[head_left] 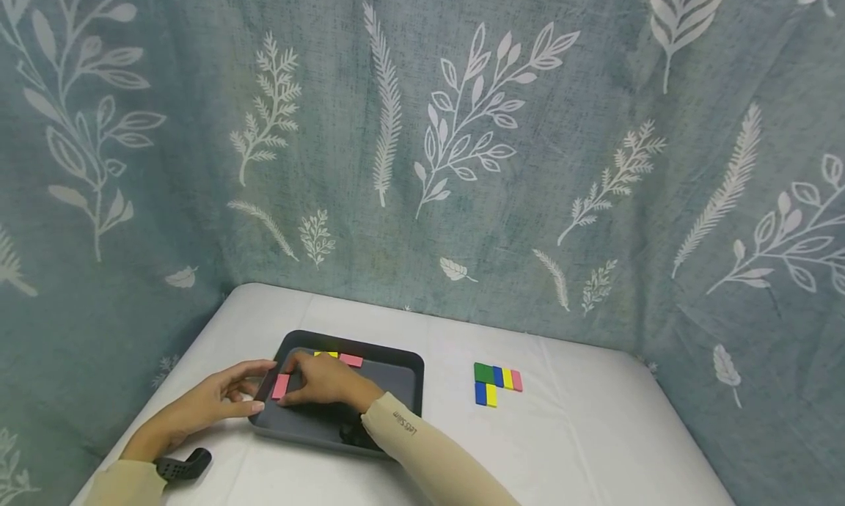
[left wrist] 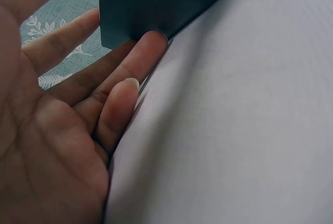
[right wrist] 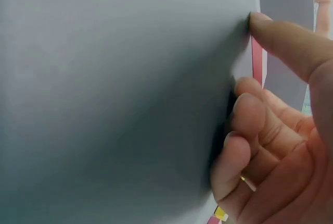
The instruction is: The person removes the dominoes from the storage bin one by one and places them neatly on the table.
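Note:
A dark grey tray (head_left: pixel 310 436) lies on the white table. My right hand (head_left: pixel 326 380) reaches into its left side and pinches a pink tile (head_left: pixel 280 386), thumb at the near end and index finger at the far end. In the right wrist view, a strip of the pink tile (right wrist: pixel 257 60) shows between thumb and index finger of the right hand (right wrist: pixel 281 151). My left hand (head_left: pixel 211 400) rests against the tray's left wall, thumb and index finger spread along the rim. Its other fingers touch the wall (left wrist: pixel 156 5) from outside in the left wrist view.
Along the tray's far wall lie a yellow tile (head_left: pixel 326 354) and another pink tile (head_left: pixel 351 360). On the table to the tray's right sits a group of green tiles (head_left: pixel 484 373) with several blue, yellow and pink ones. A patterned curtain (head_left: pixel 396 161) encloses the table.

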`<state>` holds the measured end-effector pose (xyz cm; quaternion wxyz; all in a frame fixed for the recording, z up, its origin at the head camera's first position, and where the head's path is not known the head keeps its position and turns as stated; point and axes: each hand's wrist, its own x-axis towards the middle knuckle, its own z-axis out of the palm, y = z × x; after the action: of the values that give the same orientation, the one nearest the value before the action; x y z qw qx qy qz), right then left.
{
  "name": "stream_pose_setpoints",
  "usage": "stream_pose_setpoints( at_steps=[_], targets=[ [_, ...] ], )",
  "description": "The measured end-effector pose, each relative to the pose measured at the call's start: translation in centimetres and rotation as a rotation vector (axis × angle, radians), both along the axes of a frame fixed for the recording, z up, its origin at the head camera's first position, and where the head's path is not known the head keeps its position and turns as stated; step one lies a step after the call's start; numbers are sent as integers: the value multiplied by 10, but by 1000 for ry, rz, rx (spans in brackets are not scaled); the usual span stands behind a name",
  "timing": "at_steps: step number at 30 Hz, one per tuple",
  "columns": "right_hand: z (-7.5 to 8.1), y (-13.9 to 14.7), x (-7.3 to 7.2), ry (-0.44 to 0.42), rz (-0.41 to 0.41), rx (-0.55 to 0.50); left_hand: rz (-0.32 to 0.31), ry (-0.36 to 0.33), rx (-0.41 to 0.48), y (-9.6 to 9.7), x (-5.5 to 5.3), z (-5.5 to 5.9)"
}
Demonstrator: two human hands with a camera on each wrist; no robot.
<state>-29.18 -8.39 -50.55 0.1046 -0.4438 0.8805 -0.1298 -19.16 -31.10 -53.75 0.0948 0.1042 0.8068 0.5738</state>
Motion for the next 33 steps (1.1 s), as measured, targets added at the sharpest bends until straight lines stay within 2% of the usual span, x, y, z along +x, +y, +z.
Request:
stream_pose_setpoints(
  at_steps=[5, 11, 14, 19, 24, 33],
  targets=[
    [1, 1, 0, -25, -12, -27, -17, 30, 19, 1, 2, 1],
    [-2, 5, -1, -14, -1, -33, 8, 1, -13, 2, 2, -3],
    [-1, 9, -3, -25, 12, -50, 6, 10, -15, 2, 2, -2],
    [7, 16, -4, -61, 3, -81, -1, 25, -1, 1, 3, 0],
    [19, 26, -4, -61, -12, -109, 4, 20, -7, 1, 2, 1],
    [36, 60, -7, -106, -42, -166, 33, -4, -53, 2, -1, 1]
  ],
)
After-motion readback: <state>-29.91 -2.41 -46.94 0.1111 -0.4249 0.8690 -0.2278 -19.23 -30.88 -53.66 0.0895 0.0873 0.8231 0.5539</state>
